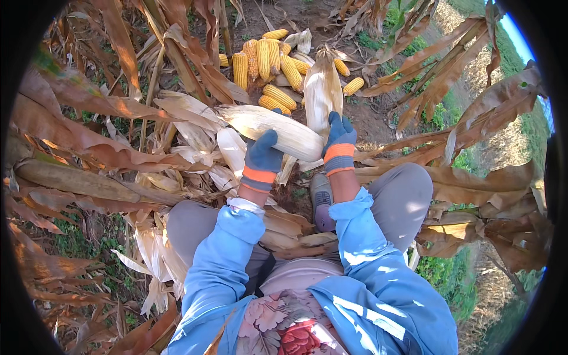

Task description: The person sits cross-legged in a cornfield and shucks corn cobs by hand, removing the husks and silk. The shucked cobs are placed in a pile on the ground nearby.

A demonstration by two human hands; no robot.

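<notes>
Both hands wear dark blue-grey work gloves with orange-striped cuffs. My left hand [265,153] holds an ear of maize in its pale dry husk [279,132], which lies slantwise across the fingers, its rounded end towards the right hand. My right hand [339,133] grips the lower end of another husk-covered ear [323,91], whose darker, ragged end points away from me. The fingertips of both hands are partly hidden. Just beyond the hands, several bare yellow maize cobs [263,60] are heaped on the ground, with loose cobs [353,86] at the right.
Stripped pale husks [195,133] lie left of the hands and below them. Dry maize stalks and leaves [88,137] crowd in from the left, others [470,137] from the right. Bare soil [368,120] shows beyond the right hand. A shoe [321,199] stands between the bent knees.
</notes>
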